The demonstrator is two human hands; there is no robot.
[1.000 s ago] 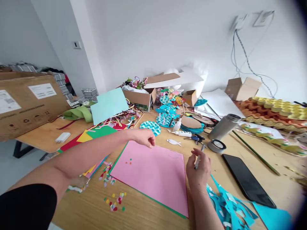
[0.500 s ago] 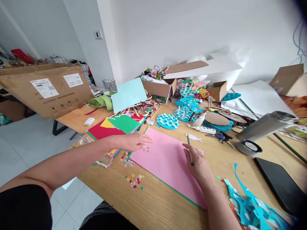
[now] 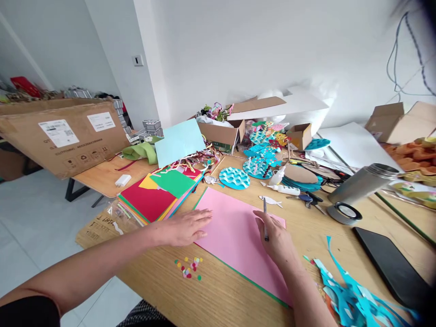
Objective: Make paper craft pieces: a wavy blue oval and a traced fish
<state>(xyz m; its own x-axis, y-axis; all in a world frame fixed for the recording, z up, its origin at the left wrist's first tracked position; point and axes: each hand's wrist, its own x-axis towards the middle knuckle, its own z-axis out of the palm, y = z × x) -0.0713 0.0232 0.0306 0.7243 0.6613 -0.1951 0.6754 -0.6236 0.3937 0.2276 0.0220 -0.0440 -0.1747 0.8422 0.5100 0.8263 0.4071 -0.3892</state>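
Pink paper [image 3: 235, 240] lies before me on the wooden table, with a green edge showing beneath it. My left hand [image 3: 185, 227], palm down and fingers stretched out, reaches over the sheet's left edge. On the right part of the paper rests my right hand [image 3: 274, 238], closed around a slim pen [image 3: 265, 222] that points away from me. A small white paper fish [image 3: 270, 200] is just beyond the pen. Coloured paper dots [image 3: 188, 268] are scattered on the table nearer to me than my left hand.
Stacked coloured paper [image 3: 148, 200] lies at the left, beside a large cardboard box [image 3: 64, 136]. Blue wavy discs [image 3: 234, 178] and glue bottles [image 3: 286, 190] sit behind. To the right are a steel flask [image 3: 364, 184], a black phone [image 3: 391, 263] and blue scraps [image 3: 354, 295].
My left hand has drawn back toward me and now covers the spot where dots lay at the paper's left edge. My right hand still holds the pen. The view has shifted slightly.
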